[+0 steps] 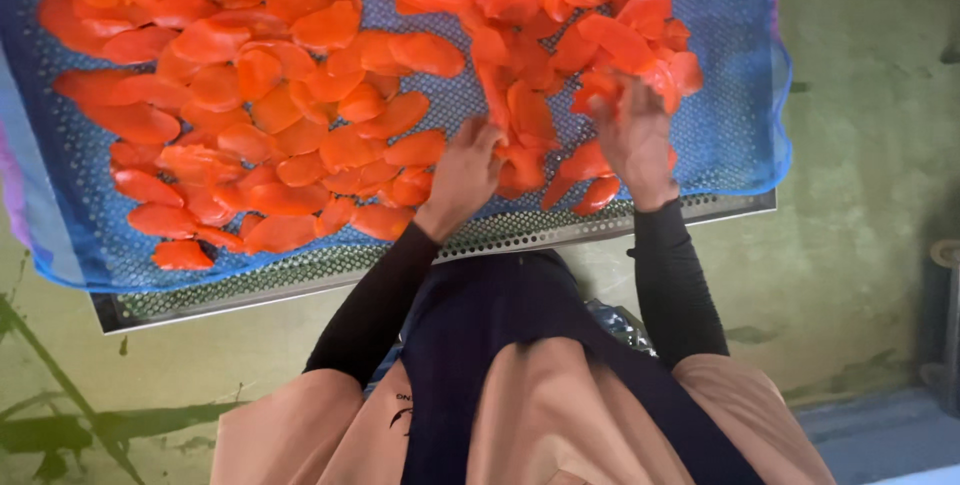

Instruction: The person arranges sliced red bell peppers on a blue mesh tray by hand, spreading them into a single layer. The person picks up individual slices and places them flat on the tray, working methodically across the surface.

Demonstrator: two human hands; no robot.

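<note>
Many flat orange slices [300, 95] lie spread on a blue mesh net [735, 125] over a perforated metal tray [300, 280]. My left hand [462, 173] reaches onto the slices near the tray's front edge, with its fingertips on a slice [520, 160]. The fingers are curled, and I cannot tell if they grip anything. My right hand [638, 145] is raised slightly over the right part of the pile, its fingers closed around a few orange slices [600, 90]. It is blurred. Both arms wear black sleeves.
The tray rests on a greenish, stained floor [870, 145]. The blue net hangs over the tray's left and right edges. My knees in tan cloth and a dark garment fill the bottom centre. A grey step [880, 435] is at the bottom right.
</note>
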